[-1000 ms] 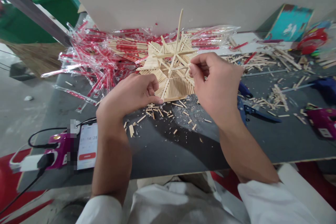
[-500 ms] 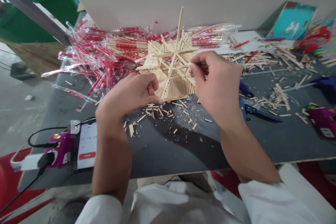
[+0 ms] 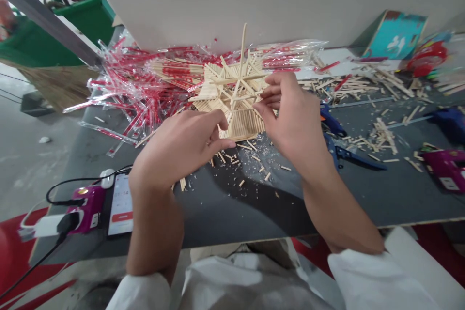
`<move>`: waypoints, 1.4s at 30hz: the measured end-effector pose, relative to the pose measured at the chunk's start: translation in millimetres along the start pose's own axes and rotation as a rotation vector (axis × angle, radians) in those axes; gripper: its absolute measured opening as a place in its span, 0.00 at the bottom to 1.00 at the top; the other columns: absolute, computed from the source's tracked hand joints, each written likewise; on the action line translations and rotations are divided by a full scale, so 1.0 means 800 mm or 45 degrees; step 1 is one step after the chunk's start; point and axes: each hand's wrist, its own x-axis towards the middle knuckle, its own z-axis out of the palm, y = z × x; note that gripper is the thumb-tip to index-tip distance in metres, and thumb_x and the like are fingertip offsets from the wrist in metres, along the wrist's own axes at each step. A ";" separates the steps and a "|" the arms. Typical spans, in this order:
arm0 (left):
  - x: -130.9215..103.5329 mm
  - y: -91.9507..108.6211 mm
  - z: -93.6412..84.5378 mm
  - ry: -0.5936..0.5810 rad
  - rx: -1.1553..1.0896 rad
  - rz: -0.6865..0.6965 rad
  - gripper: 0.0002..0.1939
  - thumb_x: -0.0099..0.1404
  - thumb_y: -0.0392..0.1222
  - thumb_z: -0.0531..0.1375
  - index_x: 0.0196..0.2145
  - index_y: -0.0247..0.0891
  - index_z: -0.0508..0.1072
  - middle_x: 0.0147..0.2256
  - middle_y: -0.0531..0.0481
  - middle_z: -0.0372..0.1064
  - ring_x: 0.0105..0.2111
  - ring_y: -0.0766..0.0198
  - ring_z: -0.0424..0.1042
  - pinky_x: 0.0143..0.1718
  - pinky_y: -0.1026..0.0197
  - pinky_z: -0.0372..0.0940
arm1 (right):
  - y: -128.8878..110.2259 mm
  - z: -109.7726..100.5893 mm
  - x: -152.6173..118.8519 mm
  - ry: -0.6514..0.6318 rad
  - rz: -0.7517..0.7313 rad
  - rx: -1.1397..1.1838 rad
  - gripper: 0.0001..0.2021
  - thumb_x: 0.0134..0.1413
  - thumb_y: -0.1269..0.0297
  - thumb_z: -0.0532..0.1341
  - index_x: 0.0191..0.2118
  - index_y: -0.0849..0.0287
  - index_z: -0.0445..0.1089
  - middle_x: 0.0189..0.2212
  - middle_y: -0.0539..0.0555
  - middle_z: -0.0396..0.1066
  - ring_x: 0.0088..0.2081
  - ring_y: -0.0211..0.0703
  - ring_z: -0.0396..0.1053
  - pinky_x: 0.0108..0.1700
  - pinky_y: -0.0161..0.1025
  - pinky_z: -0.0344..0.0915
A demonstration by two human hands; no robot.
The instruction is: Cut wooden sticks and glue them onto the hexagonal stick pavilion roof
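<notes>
Dark table [image 3: 225,203]: both hands' fingers on wooden stick model [image 3: 232,101].

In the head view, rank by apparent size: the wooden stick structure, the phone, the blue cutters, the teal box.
1. wooden stick structure
2. teal box and blue cutters: look alike, and the box lies farther away, so unranked
3. phone, partly hidden

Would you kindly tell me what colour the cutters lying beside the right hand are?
Blue; the cutters show best in the head view.
</notes>
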 end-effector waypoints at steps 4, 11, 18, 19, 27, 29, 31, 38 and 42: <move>0.005 0.028 0.010 0.111 -0.046 0.013 0.22 0.72 0.52 0.59 0.58 0.39 0.67 0.33 0.49 0.77 0.35 0.59 0.76 0.37 0.60 0.64 | 0.004 -0.008 0.000 -0.038 0.000 0.037 0.15 0.57 0.68 0.63 0.51 0.55 0.68 0.42 0.57 0.78 0.42 0.49 0.78 0.47 0.47 0.73; 0.033 0.062 0.047 0.148 -0.050 -0.081 0.40 0.74 0.47 0.52 0.74 0.26 0.38 0.37 0.40 0.78 0.35 0.56 0.77 0.37 0.58 0.65 | 0.018 -0.017 0.008 -0.091 -0.036 0.100 0.11 0.55 0.71 0.64 0.44 0.55 0.73 0.36 0.52 0.79 0.38 0.44 0.78 0.44 0.42 0.73; 0.046 0.069 0.065 0.103 -0.057 -0.116 0.42 0.73 0.45 0.54 0.74 0.26 0.37 0.37 0.39 0.79 0.36 0.55 0.77 0.42 0.55 0.68 | 0.022 -0.015 0.013 -0.077 -0.054 0.170 0.11 0.54 0.75 0.63 0.42 0.56 0.74 0.35 0.50 0.79 0.37 0.41 0.78 0.45 0.42 0.74; 0.047 0.069 0.066 0.096 -0.044 -0.123 0.42 0.73 0.44 0.54 0.74 0.26 0.36 0.38 0.38 0.78 0.36 0.55 0.77 0.42 0.55 0.68 | 0.021 -0.015 0.013 -0.074 -0.067 0.172 0.10 0.55 0.75 0.62 0.42 0.56 0.75 0.35 0.50 0.79 0.37 0.41 0.78 0.45 0.42 0.75; 0.044 0.075 0.065 0.112 0.094 -0.153 0.40 0.74 0.46 0.53 0.74 0.26 0.40 0.36 0.39 0.78 0.34 0.56 0.77 0.42 0.56 0.68 | 0.019 -0.014 0.014 -0.061 -0.083 0.126 0.09 0.58 0.74 0.61 0.42 0.55 0.75 0.36 0.49 0.80 0.39 0.41 0.78 0.47 0.43 0.75; 0.041 0.076 0.064 0.123 0.136 -0.149 0.39 0.74 0.46 0.53 0.74 0.25 0.41 0.35 0.39 0.78 0.33 0.57 0.77 0.42 0.57 0.68 | 0.019 -0.015 0.013 -0.073 -0.078 0.119 0.09 0.59 0.73 0.61 0.42 0.54 0.75 0.36 0.49 0.80 0.39 0.41 0.78 0.48 0.43 0.75; 0.039 0.079 0.064 0.120 0.187 -0.151 0.38 0.75 0.46 0.52 0.74 0.25 0.42 0.34 0.40 0.77 0.33 0.57 0.77 0.41 0.57 0.68 | 0.019 -0.015 0.013 -0.094 -0.065 0.118 0.09 0.59 0.73 0.61 0.42 0.54 0.75 0.37 0.49 0.80 0.40 0.42 0.78 0.48 0.43 0.74; 0.034 0.084 0.066 0.079 0.332 -0.119 0.34 0.76 0.45 0.50 0.73 0.27 0.48 0.33 0.41 0.77 0.33 0.57 0.78 0.38 0.58 0.69 | 0.018 -0.015 0.011 -0.086 -0.088 0.077 0.11 0.58 0.74 0.61 0.43 0.54 0.76 0.37 0.51 0.80 0.40 0.44 0.78 0.47 0.44 0.73; 0.030 0.085 0.064 0.012 0.348 0.010 0.30 0.75 0.43 0.52 0.70 0.28 0.56 0.36 0.38 0.78 0.32 0.56 0.78 0.34 0.57 0.69 | 0.018 -0.018 0.011 -0.117 -0.073 0.018 0.10 0.57 0.72 0.63 0.43 0.53 0.75 0.38 0.50 0.80 0.39 0.45 0.78 0.47 0.45 0.73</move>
